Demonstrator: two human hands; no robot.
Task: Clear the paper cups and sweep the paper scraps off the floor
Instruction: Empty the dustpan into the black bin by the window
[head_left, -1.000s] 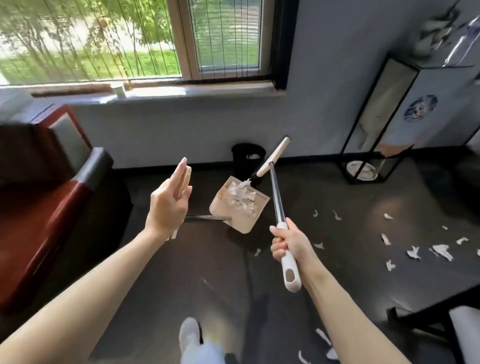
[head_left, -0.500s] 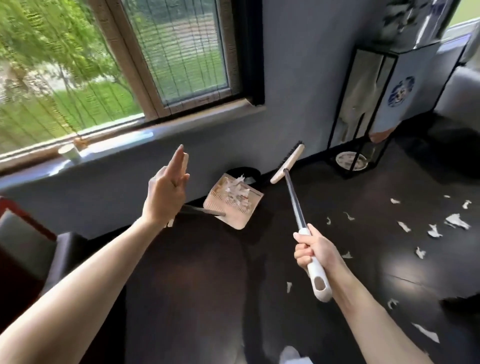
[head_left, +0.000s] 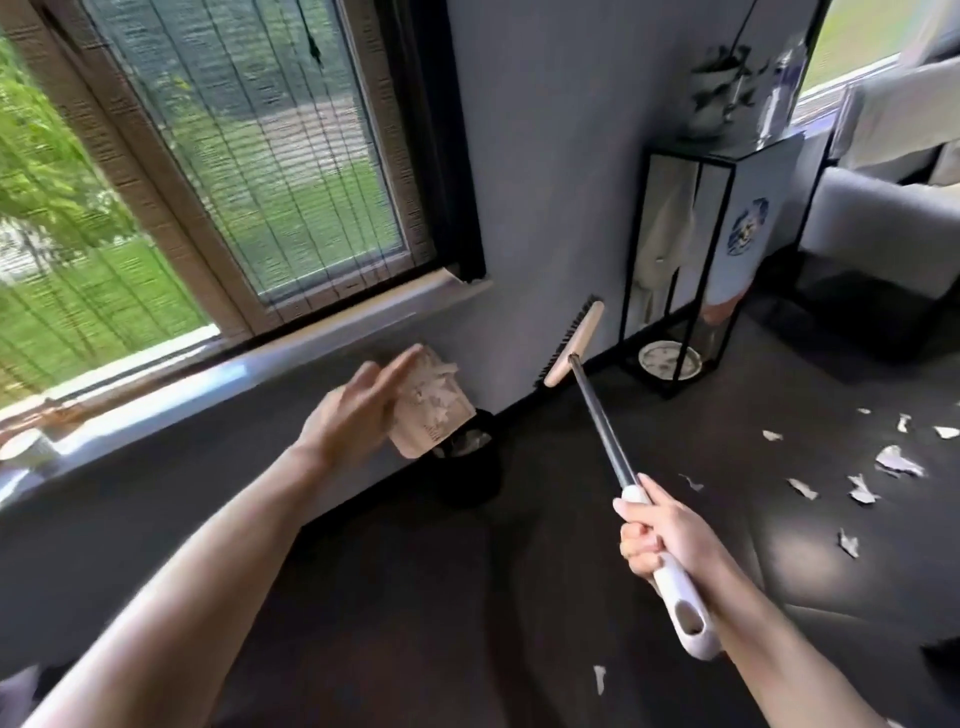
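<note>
Motion smears the left hand, which covers the dustpan handle (grip unclear). Below the dustpan, the bin shows only partly; far left of the dustpan, a cup is blurred. The right hand hides part of the broom grip.
</note>
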